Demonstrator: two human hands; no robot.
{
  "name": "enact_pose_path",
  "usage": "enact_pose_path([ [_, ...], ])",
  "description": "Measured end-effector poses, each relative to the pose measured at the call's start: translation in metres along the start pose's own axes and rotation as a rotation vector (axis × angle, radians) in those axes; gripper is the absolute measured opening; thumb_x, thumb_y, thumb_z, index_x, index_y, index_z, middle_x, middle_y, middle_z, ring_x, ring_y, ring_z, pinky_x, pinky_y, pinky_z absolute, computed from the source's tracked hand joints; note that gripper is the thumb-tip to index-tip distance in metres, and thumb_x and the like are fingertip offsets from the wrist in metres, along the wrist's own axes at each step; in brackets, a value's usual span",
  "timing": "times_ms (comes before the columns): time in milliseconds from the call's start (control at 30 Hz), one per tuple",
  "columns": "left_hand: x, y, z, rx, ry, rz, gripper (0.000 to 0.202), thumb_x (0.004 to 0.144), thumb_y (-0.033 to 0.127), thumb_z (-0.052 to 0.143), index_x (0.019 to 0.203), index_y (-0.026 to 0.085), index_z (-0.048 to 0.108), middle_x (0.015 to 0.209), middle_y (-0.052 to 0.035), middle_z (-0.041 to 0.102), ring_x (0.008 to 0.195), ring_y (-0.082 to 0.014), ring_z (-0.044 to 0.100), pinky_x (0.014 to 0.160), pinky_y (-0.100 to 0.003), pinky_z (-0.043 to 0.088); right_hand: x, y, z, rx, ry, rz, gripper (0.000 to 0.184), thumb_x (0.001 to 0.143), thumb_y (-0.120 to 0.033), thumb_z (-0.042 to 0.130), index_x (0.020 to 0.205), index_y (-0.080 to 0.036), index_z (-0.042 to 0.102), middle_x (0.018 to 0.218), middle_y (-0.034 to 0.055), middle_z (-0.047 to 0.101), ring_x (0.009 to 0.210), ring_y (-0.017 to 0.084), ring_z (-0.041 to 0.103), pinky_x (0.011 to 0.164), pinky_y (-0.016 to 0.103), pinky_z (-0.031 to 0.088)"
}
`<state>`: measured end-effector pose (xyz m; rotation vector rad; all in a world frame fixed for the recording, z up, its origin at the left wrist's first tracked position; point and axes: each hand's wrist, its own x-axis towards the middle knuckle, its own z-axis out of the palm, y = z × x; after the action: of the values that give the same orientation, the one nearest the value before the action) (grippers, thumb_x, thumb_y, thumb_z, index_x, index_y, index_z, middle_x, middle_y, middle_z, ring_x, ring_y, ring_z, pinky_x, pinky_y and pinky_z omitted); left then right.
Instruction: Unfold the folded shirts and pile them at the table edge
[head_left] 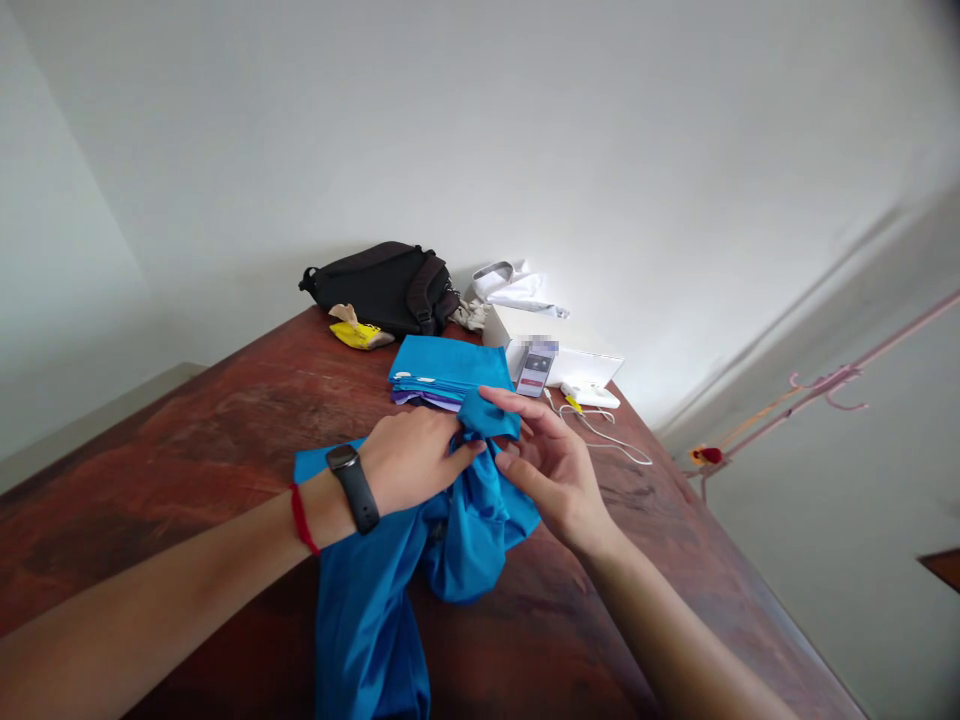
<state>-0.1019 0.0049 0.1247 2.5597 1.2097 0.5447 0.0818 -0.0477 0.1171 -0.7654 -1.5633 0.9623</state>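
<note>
my left hand (416, 455) is closed on the blue cloth (457, 530), bunching it near its top, and my right hand (555, 465) pinches a small fold of it between thumb and fingers. the cloth lies crumpled on the wooden table (187, 450), one end trailing toward me, just before a folded stack (442, 372). it looks thin, limp, a bit slick — best held at an edge or corner.
</note>
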Motion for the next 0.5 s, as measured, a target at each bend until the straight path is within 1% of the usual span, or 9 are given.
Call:
enact_pose_path([
  [33,0.002,-0.002,0.001,-0.022,0.012,0.012,0.028,0.097,0.039,0.046,0.103,0.023,0.068,0.098,-0.0088,0.073,0.089,-0.0293,0.069,0.064,-0.033,0.043,0.000,0.000,0.000,-0.026,-0.016,-0.032,0.041,0.086,-0.025,0.069,0.127,-0.030,0.062,0.148,0.0070,0.052,0.137,0.027,0.050,0.107,0.046,0.050],
  [100,0.007,-0.006,0.000,-0.143,0.005,0.038,0.026,0.097,0.034,0.045,0.089,0.020,0.067,0.090,-0.0083,0.071,0.086,-0.0271,0.069,0.065,-0.032,0.045,-0.001,0.002,0.000,-0.128,-0.018,-0.088,0.044,0.087,-0.021,0.066,0.130,-0.031,0.060,0.150,0.0060,0.049,0.142,0.027,0.042,0.112,0.048,0.045],
  [167,0.009,-0.006,-0.003,-0.374,-0.032,0.027,0.030,0.096,0.036,0.048,0.074,0.019,0.058,0.075,-0.0048,0.066,0.074,-0.0226,0.067,0.061,-0.029,0.045,-0.001,0.005,-0.001,-0.261,0.006,-0.117,0.051,0.087,-0.017,0.062,0.136,-0.032,0.056,0.153,0.0049,0.045,0.146,0.026,0.035,0.117,0.050,0.039],
  [200,0.009,-0.005,-0.007,-0.515,-0.055,0.007,0.032,0.095,0.038,0.050,0.070,0.019,0.053,0.069,-0.0022,0.062,0.068,-0.0201,0.065,0.058,-0.028,0.045,-0.001,0.007,-0.002,-0.317,0.023,-0.122,0.055,0.087,-0.015,0.059,0.139,-0.033,0.054,0.155,0.0042,0.042,0.148,0.026,0.033,0.118,0.050,0.036],
  [267,0.006,-0.001,-0.015,-0.790,-0.102,-0.021,0.036,0.093,0.043,0.054,0.067,0.019,0.046,0.062,0.0020,0.054,0.058,-0.0157,0.059,0.053,-0.025,0.044,-0.001,0.013,-0.003,-0.378,0.056,-0.122,0.059,0.087,-0.013,0.055,0.142,-0.033,0.049,0.156,0.0033,0.039,0.148,0.025,0.030,0.119,0.050,0.035],
  [333,0.001,0.005,-0.024,-1.018,-0.140,0.005,0.037,0.090,0.045,0.057,0.065,0.019,0.046,0.059,0.0032,0.050,0.054,-0.0130,0.053,0.052,-0.024,0.044,0.000,0.019,-0.004,-0.376,0.094,-0.099,0.059,0.088,-0.013,0.055,0.143,-0.033,0.046,0.155,0.0040,0.041,0.145,0.025,0.036,0.116,0.048,0.039],
  [400,-0.005,0.010,-0.032,-1.198,-0.202,0.046,0.035,0.088,0.043,0.059,0.065,0.018,0.049,0.060,0.0014,0.054,0.055,-0.0134,0.054,0.054,-0.025,0.047,0.002,0.023,-0.004,-0.338,0.127,-0.051,0.059,0.088,-0.017,0.058,0.143,-0.033,0.044,0.149,0.0058,0.047,0.137,0.024,0.046,0.110,0.045,0.044],
  [467,-0.011,0.014,-0.039,-1.327,-0.224,0.049,0.030,0.084,0.040,0.060,0.066,0.018,0.052,0.064,-0.0012,0.060,0.059,-0.0158,0.059,0.059,-0.028,0.052,0.003,0.025,-0.005,-0.322,0.126,-0.009,0.054,0.087,-0.020,0.062,0.139,-0.030,0.048,0.136,0.0063,0.058,0.124,0.024,0.057,0.104,0.042,0.049],
  [500,-0.014,0.014,-0.043,-1.354,-0.195,0.046,0.028,0.083,0.039,0.060,0.065,0.018,0.053,0.064,-0.0017,0.062,0.059,-0.0166,0.061,0.060,-0.029,0.053,0.004,0.026,-0.005,-0.343,0.115,-0.003,0.049,0.086,-0.021,0.064,0.133,-0.029,0.052,0.128,0.0056,0.063,0.117,0.023,0.060,0.100,0.041,0.050],
])
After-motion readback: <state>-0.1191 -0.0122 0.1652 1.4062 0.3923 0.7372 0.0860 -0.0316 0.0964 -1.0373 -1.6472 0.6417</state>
